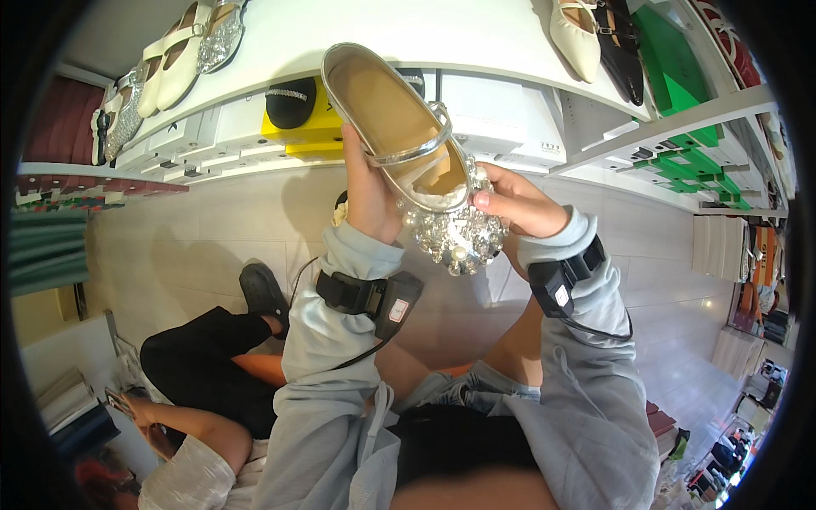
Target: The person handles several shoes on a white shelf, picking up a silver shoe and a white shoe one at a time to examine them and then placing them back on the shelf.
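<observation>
A silver flat shoe (395,108) with a strap across it and a toe covered in clear gems and pearl-like beads is held up, its tan insole facing me. My left hand (370,191) grips the shoe's side near the middle, fingers hidden beneath. At the jeweled toe, my right hand (523,201) holds the edge, thumb on the rim by the beads. White padding or paper shows inside the toe. Black devices are strapped around both of my forearms.
A white shelf (408,32) ahead carries cream shoes (182,57), glittery silver shoes and a black pointed shoe (621,57). Below are white boxes, a yellow box (312,131) and green boxes (692,162). Another person sits at my left, holding a phone-like device (119,403).
</observation>
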### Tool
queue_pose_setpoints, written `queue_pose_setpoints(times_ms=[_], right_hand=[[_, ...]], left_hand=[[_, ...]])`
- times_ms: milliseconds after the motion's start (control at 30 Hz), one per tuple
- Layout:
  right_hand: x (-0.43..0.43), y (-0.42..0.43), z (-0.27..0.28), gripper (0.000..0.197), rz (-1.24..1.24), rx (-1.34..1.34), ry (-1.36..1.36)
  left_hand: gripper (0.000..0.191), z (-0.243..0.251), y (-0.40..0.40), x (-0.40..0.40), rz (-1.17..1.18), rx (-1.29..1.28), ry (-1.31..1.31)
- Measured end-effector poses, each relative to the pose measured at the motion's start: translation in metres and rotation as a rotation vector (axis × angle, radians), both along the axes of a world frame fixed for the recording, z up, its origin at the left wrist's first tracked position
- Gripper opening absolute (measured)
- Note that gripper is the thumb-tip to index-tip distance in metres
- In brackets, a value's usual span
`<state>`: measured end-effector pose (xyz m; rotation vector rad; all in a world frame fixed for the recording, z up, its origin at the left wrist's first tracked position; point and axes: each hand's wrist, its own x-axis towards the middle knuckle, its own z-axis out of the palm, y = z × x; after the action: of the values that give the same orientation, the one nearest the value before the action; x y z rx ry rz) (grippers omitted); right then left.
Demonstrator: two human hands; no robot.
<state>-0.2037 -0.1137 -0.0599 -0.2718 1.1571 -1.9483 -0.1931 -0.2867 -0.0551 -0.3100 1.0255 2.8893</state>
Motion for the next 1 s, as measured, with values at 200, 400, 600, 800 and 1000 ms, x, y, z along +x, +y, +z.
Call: queue_pose_setpoints(times_ms=[200, 400, 600, 800, 1000], right_hand=[[0.0, 0.0, -0.008, 0.042, -0.166, -0.018, -0.081], [-0.01, -0.002, -0.004, 0.049, -0.366, 0.037, 0.181], [-0.01, -0.012, -0.016, 0.06, -0.423, 0.034, 0.304], [-0.002, -0.028, -0.016, 0.062, -0.521, 0.067, 0.239], [-0.007, -0.033, -0.031, 0.063, -0.618, 0.281, 0.503]], left_hand=[[0.053, 0.0, 0.003, 0.001, -0.158, -0.215, 0.163], [0.046, -0.015, 0.014, 0.0, -0.124, -0.471, 0.117], [0.044, -0.017, 0.034, 0.003, -0.023, -0.362, 0.062], [0.051, -0.021, 0.032, 0.005, 0.037, -0.383, 0.023], [0.05, -0.026, 0.03, 0.001, 0.055, -0.389, 0.034]])
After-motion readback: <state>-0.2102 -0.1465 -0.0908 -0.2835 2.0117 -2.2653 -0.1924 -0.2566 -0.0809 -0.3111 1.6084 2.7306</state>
